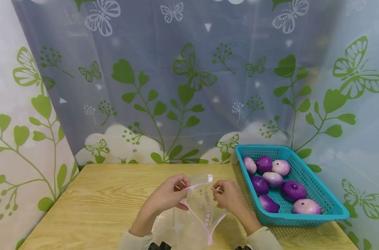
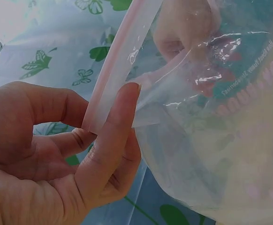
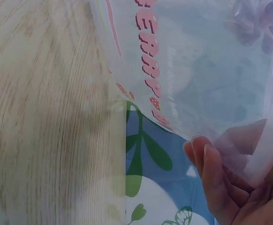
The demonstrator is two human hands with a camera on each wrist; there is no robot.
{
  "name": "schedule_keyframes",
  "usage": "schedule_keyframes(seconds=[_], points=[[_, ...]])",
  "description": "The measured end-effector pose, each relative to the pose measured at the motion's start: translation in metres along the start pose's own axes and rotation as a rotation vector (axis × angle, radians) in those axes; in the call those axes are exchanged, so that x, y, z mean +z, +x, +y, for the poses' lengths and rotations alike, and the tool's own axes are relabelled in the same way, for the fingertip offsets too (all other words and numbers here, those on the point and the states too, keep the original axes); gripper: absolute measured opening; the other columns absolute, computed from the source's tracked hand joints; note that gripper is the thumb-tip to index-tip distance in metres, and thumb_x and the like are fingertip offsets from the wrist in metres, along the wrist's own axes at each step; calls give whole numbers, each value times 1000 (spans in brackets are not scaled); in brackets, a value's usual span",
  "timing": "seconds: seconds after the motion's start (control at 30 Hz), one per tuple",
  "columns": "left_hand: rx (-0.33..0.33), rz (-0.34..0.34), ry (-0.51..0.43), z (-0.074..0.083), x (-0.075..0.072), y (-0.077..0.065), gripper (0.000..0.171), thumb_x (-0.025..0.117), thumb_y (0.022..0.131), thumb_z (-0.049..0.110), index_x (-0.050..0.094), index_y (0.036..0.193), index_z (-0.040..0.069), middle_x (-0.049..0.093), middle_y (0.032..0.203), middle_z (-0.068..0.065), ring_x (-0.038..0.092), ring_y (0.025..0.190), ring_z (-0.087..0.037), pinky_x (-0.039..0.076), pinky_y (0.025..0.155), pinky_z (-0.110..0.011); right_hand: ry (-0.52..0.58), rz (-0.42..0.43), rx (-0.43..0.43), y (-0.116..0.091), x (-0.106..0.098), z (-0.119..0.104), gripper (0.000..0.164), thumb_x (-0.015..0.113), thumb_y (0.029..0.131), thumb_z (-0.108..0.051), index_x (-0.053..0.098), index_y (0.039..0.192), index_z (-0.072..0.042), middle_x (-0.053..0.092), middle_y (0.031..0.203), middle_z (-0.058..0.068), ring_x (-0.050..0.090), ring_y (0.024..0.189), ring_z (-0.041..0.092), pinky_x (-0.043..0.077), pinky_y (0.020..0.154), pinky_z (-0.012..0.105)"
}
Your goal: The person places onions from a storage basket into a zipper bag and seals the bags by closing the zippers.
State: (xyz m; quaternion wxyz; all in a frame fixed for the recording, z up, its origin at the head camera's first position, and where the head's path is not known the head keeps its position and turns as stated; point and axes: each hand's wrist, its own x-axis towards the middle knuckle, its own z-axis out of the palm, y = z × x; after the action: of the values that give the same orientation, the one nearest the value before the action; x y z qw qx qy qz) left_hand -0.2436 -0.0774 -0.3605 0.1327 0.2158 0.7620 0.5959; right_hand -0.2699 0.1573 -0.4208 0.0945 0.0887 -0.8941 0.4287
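The left hand [image 1: 168,195] is pinching one pink-striped edge of a clear plastic zip bag [image 1: 199,206] with pink lettering, while the right hand [image 1: 230,197] is gripping the other side of it with bent fingers. The clear bag is sitting between both hands, its mouth parting; whether it is touching the pale, wood-grained table [image 1: 114,199] below, I cannot tell. The step in hand seems to be opening the bag, and the next move is probably calling for a firm hold on both edges, since thin plastic could be folding shut. On the table's right side, a turquoise openwork plastic basket [image 1: 302,217] is holding eight rounded purple and whitish onions [image 1: 293,191]. Behind, a blue-grey sheet [image 1: 230,104] is showing green leaves and butterflies
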Motion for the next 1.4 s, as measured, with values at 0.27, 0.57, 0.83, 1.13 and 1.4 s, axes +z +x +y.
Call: schedule_keyframes(seconds=[0.27, 0.57, 0.83, 1.13, 1.4], points=[[-2, 14, 11, 1, 1, 0, 9, 53, 99, 0, 53, 106, -5, 49, 91, -6, 59, 82, -21, 69, 69, -39, -205, 24, -92, 0, 1, 4, 18, 66, 78, 2, 73, 92, -6, 68, 69, -2, 56, 48, 2, 51, 51, 19], [-3, 12, 6, 1, 2, 0, 9, 56, 101, 3, 54, 107, -4, 56, 97, -10, 61, 85, -21, 69, 70, -38, -204, -59, -139, 2, -2, 5, 38, 60, 94, -9, 38, 64, -18, 36, 58, -9, 33, 52, 3, 27, 48, 16], [-5, 13, 9, 2, 3, 0, 8, 57, 102, 4, 55, 104, -3, 57, 95, -10, 60, 83, -20, 69, 69, -38, -223, -7, -106, 3, 0, 7, 50, 74, 93, -23, 41, 56, -20, 38, 52, -11, 36, 49, 6, 28, 44, 19], [-8, 41, 31, 2, 3, -1, 6, 55, 100, 1, 55, 104, -3, 55, 96, -12, 59, 82, -19, 69, 67, -37, -355, 39, -175, 2, 5, 11, 9, 70, 85, -8, 75, 90, -4, 68, 71, 6, 48, 54, 12, 40, 48, 24], [2, 62, 64, 2, 3, -1, 7, 53, 98, -2, 56, 104, -1, 50, 92, -8, 58, 79, -23, 68, 65, -39, -199, -58, -145, 0, 3, 8, 11, 60, 90, -1, 70, 92, 1, 60, 59, -2, 51, 45, 5, 46, 42, 19]])
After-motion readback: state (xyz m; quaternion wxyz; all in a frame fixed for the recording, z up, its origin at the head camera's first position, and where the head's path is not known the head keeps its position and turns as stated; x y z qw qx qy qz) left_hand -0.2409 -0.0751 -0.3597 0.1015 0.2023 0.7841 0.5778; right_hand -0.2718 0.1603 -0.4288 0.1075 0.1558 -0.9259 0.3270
